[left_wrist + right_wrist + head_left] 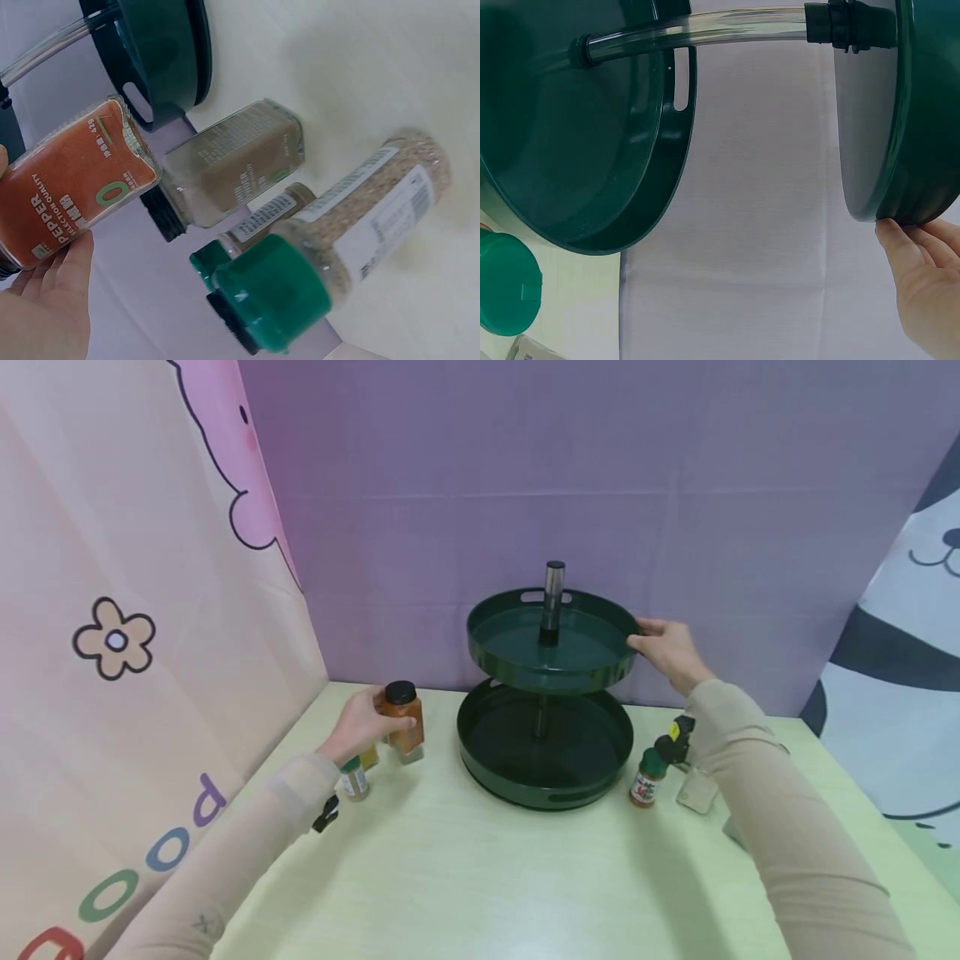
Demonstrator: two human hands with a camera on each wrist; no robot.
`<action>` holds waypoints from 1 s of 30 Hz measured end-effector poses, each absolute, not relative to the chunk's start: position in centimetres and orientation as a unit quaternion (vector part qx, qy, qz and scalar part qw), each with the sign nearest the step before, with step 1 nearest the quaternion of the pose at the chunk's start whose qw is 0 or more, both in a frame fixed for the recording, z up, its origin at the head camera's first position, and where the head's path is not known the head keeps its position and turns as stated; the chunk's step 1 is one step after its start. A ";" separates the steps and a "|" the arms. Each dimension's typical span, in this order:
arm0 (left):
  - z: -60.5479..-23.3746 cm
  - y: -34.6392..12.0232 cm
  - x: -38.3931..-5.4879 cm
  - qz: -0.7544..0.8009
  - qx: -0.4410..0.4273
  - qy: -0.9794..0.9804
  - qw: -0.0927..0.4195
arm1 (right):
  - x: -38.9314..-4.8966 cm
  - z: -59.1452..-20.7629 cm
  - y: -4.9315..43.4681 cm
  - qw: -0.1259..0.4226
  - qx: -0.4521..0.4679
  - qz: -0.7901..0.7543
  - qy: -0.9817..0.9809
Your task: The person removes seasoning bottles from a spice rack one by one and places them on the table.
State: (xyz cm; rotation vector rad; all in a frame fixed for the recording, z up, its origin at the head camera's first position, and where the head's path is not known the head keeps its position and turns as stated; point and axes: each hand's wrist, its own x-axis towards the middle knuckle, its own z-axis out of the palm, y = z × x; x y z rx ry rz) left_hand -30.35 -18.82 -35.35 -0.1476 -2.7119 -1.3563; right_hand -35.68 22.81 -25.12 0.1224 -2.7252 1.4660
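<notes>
My left hand [362, 727] grips a pepper jar [405, 717] with orange-red powder and a black cap, raised above the table. The left wrist view shows the pepper jar's label [64, 195] close up. At the tiered tray, my right hand [670, 652] pinches the right rim of the upper tier [551, 672]; in the right wrist view, the right hand's thumb and fingers [930, 259] meet that tier's edge. A clear pole joins the upper tier to the wider lower tier [517, 777], which stands on the table. Neither tier shows anything in it.
Near my left hand stand a green-capped shaker [352, 225], a smaller green-capped jar [274, 216] and a black-capped square jar of brownish powder [236, 161]. Right of the tray are a green-capped jar with a red label [645, 781] and a pale container [697, 792]. A purple cloth [390, 527] hangs behind.
</notes>
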 end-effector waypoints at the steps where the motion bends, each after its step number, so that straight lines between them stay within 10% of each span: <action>1: -35.5 -18.8 -30.4 -0.447 -0.049 -0.892 0.051 | -35.7 -25.1 22.8 0.023 0.039 0.473 -0.880; 30: -39.8 -18.9 -29.7 -0.439 -0.028 -0.898 0.023 | -35.6 -25.1 22.8 0.025 0.037 0.479 -0.877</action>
